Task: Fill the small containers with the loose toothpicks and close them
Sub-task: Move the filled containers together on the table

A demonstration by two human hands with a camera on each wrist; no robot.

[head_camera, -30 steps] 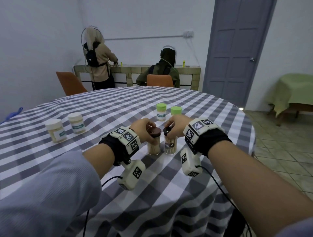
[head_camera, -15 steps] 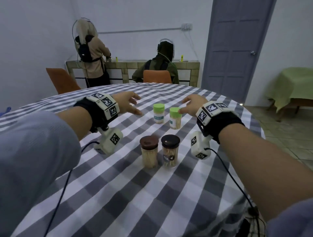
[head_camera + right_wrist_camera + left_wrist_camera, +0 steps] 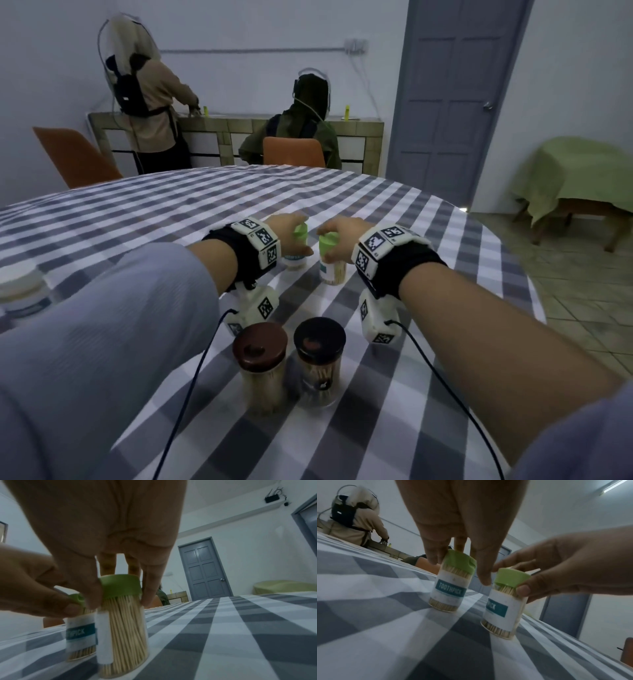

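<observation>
Two small clear jars with green caps stand close together, upright on the checked worktop [image 3: 428,219], each packed with pale toothpicks and wrapped in a white label with a teal band. The left hand [image 3: 286,233] has its fingers curled round the left jar [image 3: 452,585] by its cap; the right hand [image 3: 342,236] grips the right jar [image 3: 123,622] likewise.

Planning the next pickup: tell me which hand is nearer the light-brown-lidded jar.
Left. The left hand grips a green-capped container beyond the light-brown-lidded jar, on its side; the right hand is further right.
</observation>
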